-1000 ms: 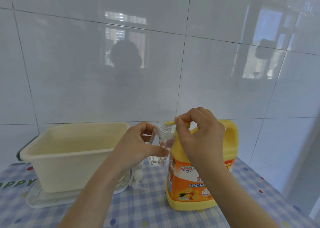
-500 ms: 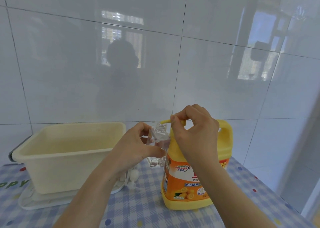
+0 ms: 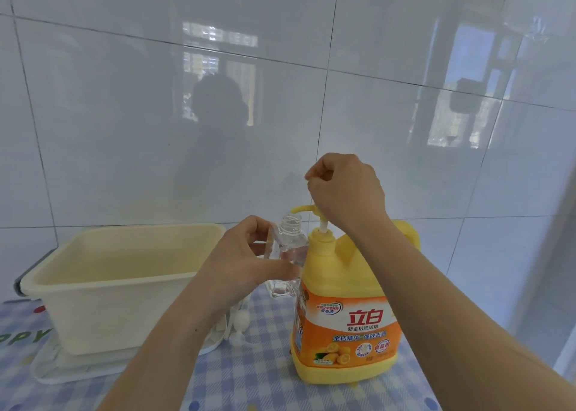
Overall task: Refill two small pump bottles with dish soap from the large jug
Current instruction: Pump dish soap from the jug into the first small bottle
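- Clear plastic small bottle (image 3: 288,245), uncapped, is just right of the cream rectangular plastic tub (image 3: 109,286); I see the left hand (image 3: 249,264) gripping it, thumb across its front.
- Its open neck sits under the yellow pump spout (image 3: 300,208) of the large yellow orange-labelled jug (image 3: 346,317).
- The right hand (image 3: 343,189) is a curled fist over the pump, with nothing visible in its fingers.

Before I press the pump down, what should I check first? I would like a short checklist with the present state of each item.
1. Neck of the small bottle uncapped: ok.
2. Neck under the spout of the pump: ok; exact alignment cannot tell.
3. Bottle held by the left hand: ok.
4. Pump under the right hand, fingers curled: ok; grip cannot tell.
5. Upright jug: ok.
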The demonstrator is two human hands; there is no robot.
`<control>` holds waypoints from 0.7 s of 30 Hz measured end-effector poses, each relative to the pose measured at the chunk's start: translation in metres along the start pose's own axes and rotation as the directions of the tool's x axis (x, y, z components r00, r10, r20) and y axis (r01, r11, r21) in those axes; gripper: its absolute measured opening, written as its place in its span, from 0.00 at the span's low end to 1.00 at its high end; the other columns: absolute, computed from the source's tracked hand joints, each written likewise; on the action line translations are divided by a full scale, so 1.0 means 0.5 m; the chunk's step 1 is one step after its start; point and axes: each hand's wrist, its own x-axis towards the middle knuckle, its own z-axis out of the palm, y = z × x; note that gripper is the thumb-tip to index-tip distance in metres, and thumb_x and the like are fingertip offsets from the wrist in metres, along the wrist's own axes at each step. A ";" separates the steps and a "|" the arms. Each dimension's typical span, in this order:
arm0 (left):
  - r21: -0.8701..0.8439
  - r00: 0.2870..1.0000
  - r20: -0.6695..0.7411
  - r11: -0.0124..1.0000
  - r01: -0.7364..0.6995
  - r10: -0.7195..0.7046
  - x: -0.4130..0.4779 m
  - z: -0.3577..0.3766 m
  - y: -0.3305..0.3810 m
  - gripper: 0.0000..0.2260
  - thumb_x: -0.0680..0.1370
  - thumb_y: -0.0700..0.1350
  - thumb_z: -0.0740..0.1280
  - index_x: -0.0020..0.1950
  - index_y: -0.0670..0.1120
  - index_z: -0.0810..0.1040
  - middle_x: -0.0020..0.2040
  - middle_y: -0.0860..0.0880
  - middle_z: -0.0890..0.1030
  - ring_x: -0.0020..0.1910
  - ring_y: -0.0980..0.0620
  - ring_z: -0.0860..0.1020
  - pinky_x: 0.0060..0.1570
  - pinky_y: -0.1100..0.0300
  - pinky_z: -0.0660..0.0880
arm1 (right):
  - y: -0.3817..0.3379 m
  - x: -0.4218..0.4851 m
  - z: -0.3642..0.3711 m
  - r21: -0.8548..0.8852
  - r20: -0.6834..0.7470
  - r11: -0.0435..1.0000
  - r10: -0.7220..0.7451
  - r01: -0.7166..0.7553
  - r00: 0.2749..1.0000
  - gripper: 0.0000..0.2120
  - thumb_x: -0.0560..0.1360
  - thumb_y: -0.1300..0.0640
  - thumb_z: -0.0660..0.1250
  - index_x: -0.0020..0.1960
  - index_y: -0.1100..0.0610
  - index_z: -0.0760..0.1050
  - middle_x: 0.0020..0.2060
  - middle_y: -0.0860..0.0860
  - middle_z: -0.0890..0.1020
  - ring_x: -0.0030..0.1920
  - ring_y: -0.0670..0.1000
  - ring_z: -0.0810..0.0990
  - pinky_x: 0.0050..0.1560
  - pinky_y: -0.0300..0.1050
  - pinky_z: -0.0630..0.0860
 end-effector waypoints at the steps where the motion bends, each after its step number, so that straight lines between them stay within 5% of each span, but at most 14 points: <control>1: 0.001 1.000 -0.004 1.000 -0.001 0.001 0.000 -0.001 0.001 0.28 0.49 0.52 0.77 0.47 0.49 0.79 0.46 0.54 0.85 0.49 0.52 0.83 0.55 0.49 0.80 | -0.002 0.005 0.002 -0.024 0.061 1.000 0.014 -0.013 0.998 0.12 0.70 0.62 0.59 0.46 0.52 0.79 0.39 0.49 0.81 0.40 0.53 0.79 0.37 0.44 0.72; 5: 0.013 1.000 -0.028 1.000 -0.001 0.001 0.000 -0.004 0.002 0.25 0.53 0.49 0.78 0.48 0.50 0.78 0.46 0.55 0.85 0.49 0.52 0.83 0.54 0.51 0.79 | 0.004 0.012 0.011 -0.109 0.207 0.993 0.061 -0.039 0.977 0.17 0.68 0.63 0.56 0.49 0.58 0.81 0.43 0.56 0.83 0.40 0.56 0.78 0.39 0.47 0.72; 11: 0.030 0.999 -0.049 1.000 -0.011 0.012 -0.001 -0.001 0.003 0.24 0.54 0.49 0.77 0.49 0.50 0.78 0.47 0.54 0.84 0.50 0.52 0.82 0.56 0.50 0.79 | 0.019 0.027 0.027 -0.208 0.311 0.977 0.100 -0.035 0.945 0.18 0.66 0.59 0.54 0.45 0.56 0.81 0.42 0.50 0.82 0.43 0.53 0.79 0.43 0.49 0.77; 16: 0.074 0.999 -0.046 0.997 -0.006 0.009 0.000 -0.003 -0.001 0.26 0.53 0.51 0.78 0.50 0.51 0.78 0.49 0.54 0.84 0.51 0.51 0.82 0.58 0.47 0.78 | 0.028 0.026 0.037 -0.342 0.408 0.936 0.070 0.081 0.910 0.11 0.70 0.59 0.55 0.43 0.56 0.77 0.43 0.49 0.78 0.37 0.49 0.74 0.35 0.44 0.67; 21: 0.095 0.999 -0.024 0.995 0.029 -0.027 0.002 -0.003 -0.007 0.27 0.51 0.52 0.77 0.49 0.51 0.79 0.48 0.53 0.84 0.51 0.51 0.82 0.57 0.45 0.78 | 0.013 0.003 0.022 -0.378 0.391 0.925 0.134 0.027 0.910 0.09 0.72 0.62 0.55 0.36 0.55 0.70 0.38 0.50 0.73 0.34 0.49 0.69 0.31 0.43 0.60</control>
